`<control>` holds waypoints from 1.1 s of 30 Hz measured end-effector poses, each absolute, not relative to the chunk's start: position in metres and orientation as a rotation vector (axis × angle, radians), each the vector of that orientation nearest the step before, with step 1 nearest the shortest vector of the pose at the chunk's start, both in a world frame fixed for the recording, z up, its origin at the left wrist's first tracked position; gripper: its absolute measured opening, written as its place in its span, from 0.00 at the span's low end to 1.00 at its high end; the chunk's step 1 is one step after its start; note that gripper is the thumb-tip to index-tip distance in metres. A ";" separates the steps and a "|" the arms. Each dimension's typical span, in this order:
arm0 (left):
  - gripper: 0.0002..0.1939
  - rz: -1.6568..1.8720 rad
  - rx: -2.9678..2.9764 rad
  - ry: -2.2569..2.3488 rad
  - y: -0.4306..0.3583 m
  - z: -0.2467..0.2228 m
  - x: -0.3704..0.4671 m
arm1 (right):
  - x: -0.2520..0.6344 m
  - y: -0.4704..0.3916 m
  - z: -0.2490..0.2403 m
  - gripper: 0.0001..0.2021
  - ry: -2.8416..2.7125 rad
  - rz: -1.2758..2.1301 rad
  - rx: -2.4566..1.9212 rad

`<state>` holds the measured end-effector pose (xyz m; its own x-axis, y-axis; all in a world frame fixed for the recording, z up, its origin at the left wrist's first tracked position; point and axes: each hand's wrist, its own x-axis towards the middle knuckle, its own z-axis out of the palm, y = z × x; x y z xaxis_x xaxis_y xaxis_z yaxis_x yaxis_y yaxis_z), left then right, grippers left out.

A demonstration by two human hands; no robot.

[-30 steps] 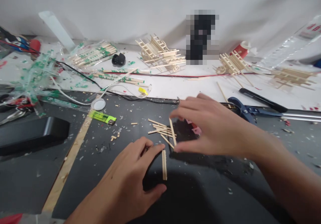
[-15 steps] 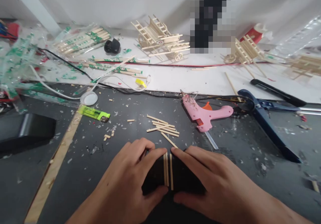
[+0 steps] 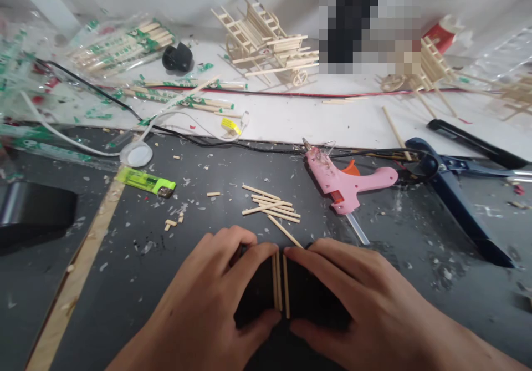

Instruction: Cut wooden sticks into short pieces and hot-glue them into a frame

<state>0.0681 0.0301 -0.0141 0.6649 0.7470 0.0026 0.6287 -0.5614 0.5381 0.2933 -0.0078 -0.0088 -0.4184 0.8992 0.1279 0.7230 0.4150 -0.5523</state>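
Observation:
My left hand (image 3: 211,288) holds a pair of short wooden sticks (image 3: 277,282) by their ends, index finger at the far end and thumb at the near end. In the same way my right hand (image 3: 359,288) grips a single wooden stick (image 3: 286,288), parallel to the pair with a narrow gap between. Beneath them is a black, flat-looking object (image 3: 310,293), partly hidden by both hands. Just beyond my fingers lies a loose pile of similar sticks (image 3: 272,207). A pink glue gun (image 3: 338,179) with a clear glue stick rests to the right of the pile.
Dark-handled pliers (image 3: 461,204) and a black utility knife (image 3: 474,141) lie right. A green lighter (image 3: 145,181), stick offcuts (image 3: 172,224) and a wooden strip (image 3: 78,271) are left. Behind stand wooden model carts (image 3: 266,44), wrapped chopsticks (image 3: 124,46) and cables (image 3: 195,137).
The view has shifted slightly, so the bench items appear displaced. Both hands keep the sticks in nearly the same arrangement, with the gap still between the pair and the single one.

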 end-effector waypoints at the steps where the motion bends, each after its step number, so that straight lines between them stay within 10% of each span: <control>1: 0.27 0.318 2.378 1.066 0.030 -0.014 0.068 | 0.293 -0.008 -0.009 0.12 -2.269 0.589 -1.389; 33: 0.26 0.300 2.374 1.036 0.029 -0.015 0.068 | 0.293 -0.011 -0.019 0.10 -2.319 0.537 -1.330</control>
<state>0.0681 0.0288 -0.0148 0.6815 0.7317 -0.0074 0.6148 -0.5672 0.5480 0.2930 -0.0106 -0.0189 -0.4597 0.8738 0.1590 0.7152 0.4703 -0.5171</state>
